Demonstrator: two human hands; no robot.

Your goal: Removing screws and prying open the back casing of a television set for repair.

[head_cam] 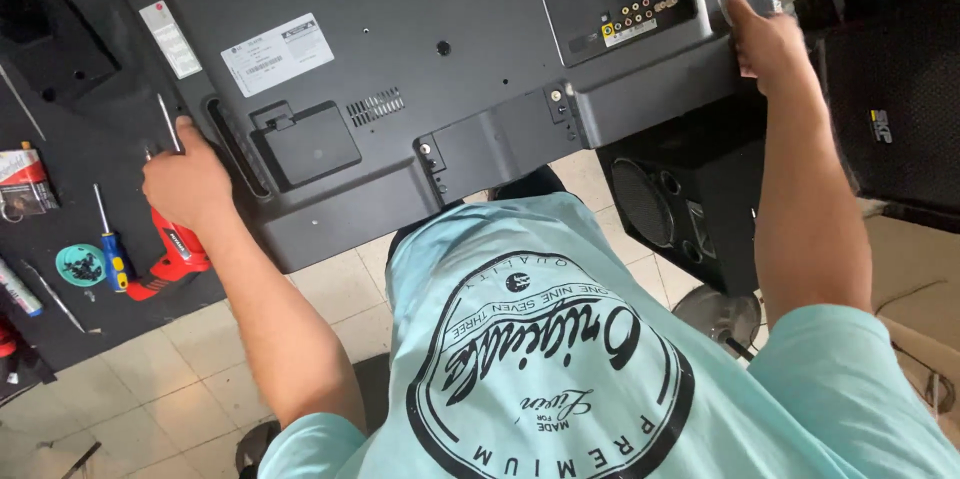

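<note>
A flat-screen television [420, 89] lies back-side up, its dark grey rear cover facing the camera, with its near edge jutting past the black work surface [90, 139] toward the person's body. The hands are spread wide apart, one at each end of the set, which suits steadying or shifting so broad and flat a panel. The left hand [185, 184] is closed over the near left corner, fingers tucked under the edge. The right hand [770, 44] presses against the right side edge, thumb on top; whether its fingers wrap underneath cannot be told. Just beside the left hand, on the work surface, lie a red power screwdriver [170, 254], a blue-and-yellow-handled screwdriver [112, 249] and a small teal dish of screws [80, 264], kept within easy reach. A black loudspeaker [680, 199] stands on the tiled floor [180, 379] under the television's right end.
</note>
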